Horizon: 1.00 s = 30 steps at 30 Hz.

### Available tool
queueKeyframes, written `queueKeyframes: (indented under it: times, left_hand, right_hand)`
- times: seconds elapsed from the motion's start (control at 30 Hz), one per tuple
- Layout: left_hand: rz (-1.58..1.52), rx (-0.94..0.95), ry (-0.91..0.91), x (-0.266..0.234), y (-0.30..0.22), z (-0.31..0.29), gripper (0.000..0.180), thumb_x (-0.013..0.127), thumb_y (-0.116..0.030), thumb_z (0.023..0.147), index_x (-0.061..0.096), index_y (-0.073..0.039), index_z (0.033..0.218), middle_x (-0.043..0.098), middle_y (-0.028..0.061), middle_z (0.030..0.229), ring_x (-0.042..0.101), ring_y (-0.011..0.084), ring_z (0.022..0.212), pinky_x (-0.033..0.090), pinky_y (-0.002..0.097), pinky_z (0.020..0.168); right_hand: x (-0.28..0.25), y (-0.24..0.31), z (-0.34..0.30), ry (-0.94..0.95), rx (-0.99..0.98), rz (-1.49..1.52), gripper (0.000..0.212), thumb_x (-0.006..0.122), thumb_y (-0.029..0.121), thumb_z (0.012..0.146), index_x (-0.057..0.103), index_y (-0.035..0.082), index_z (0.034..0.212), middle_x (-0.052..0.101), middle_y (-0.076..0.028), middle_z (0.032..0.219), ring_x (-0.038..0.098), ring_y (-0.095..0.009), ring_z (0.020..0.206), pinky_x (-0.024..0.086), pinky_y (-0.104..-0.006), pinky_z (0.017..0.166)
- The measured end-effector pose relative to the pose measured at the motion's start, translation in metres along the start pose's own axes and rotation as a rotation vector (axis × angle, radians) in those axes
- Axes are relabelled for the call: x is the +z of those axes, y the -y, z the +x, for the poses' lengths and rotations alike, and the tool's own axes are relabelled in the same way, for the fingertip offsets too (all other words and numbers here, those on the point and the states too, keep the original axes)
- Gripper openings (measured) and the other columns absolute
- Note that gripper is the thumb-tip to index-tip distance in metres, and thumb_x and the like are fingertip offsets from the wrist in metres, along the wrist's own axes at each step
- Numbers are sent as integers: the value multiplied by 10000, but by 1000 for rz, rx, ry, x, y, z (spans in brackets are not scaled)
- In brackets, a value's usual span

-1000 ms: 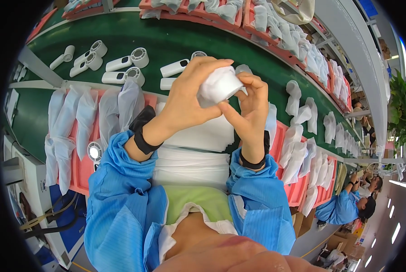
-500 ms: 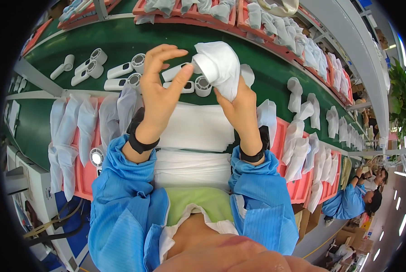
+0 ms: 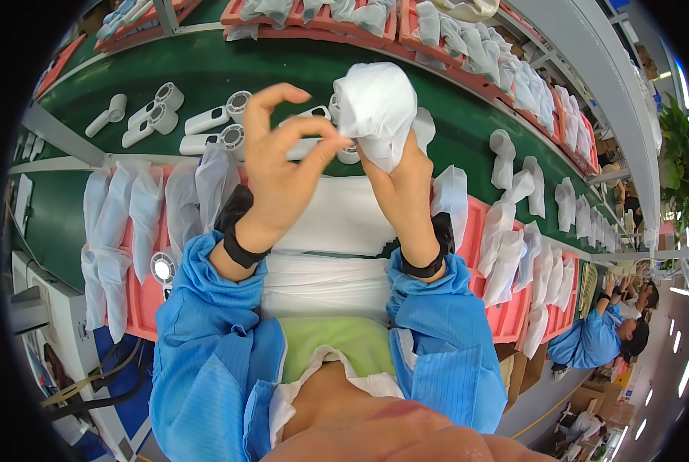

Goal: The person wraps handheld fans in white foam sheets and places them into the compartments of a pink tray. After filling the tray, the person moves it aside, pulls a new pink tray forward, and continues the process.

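Note:
My right hand [image 3: 400, 181] grips the lower part of what looks like a handheld fan, wrapped in a thin white bag [image 3: 379, 100] and held upright above the table. The bag covers its round head; the device itself is hidden. At the left side of the head, my left hand [image 3: 287, 162] pinches the bag's edge between thumb and forefinger, other fingers raised. Behind my left hand lie several unwrapped white fans [image 3: 206, 119] with round vented heads. Below both hands is a stack of flat white bags [image 3: 333, 212], with another white stack [image 3: 325, 285] nearer me.
Pink trays with bagged fans stand left [image 3: 148, 300] and right [image 3: 475, 219]. More pink trays [image 3: 314, 38] line the far edge of the green table [image 3: 229, 69]. Bagged fans [image 3: 502, 162] lie to the right. A person in blue [image 3: 591, 339] is at far right.
The bag now covers the white cylindrical head that showed before. My left hand has moved right and closed from spread fingers into a pinch on the bag's edge.

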State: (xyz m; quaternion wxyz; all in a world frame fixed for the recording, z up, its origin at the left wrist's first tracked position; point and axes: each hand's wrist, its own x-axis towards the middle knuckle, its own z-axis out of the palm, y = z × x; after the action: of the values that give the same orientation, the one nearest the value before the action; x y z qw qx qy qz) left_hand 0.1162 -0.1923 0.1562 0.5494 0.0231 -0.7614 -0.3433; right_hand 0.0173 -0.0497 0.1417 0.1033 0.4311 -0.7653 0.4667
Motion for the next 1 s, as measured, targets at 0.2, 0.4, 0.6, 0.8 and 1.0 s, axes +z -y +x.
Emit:
queueKeyframes:
  times: [0.2,0.4,0.6,0.8,1.0]
  left_hand:
    - [-78,-285,-123,-4,50,12,151,753,-125,745,658,-69,849,598,73,961,580,203,865,449,314,761]
    - [-168,-334,677,52,37,-51,198,734,-201,763,625,-77,871,591,103,861,623,238,778,477,354,628]
    - [114,-187,967,68,27,-107,304,772,-295,708,617,-81,859,570,119,908,616,274,804,485,382,661]
    - [163,-47,903,73,33,-127,304,776,-305,683,635,-79,830,556,105,881,607,303,803,485,384,680]
    - [70,-97,881,74,45,-128,213,762,-230,707,654,-66,789,575,88,823,608,272,779,484,375,658]
  right_hand:
    - [-10,-20,7,282,272,206,382,707,149,822,518,-36,1097,655,-156,794,661,-205,711,509,-318,615]
    - [34,-129,7,142,469,-481,425,694,173,792,494,-81,1068,626,-262,954,629,-408,885,510,-445,780]
    - [34,-121,6,244,145,-639,591,727,150,714,483,-68,1207,580,-233,1142,581,-369,1049,472,-415,915]
    - [69,-116,3,342,267,-75,644,781,176,616,548,-32,1179,623,-205,1099,616,-338,1016,489,-391,891]
    - [17,-70,24,161,417,204,595,804,202,545,610,-16,1063,685,-145,894,671,-250,832,523,-326,764]
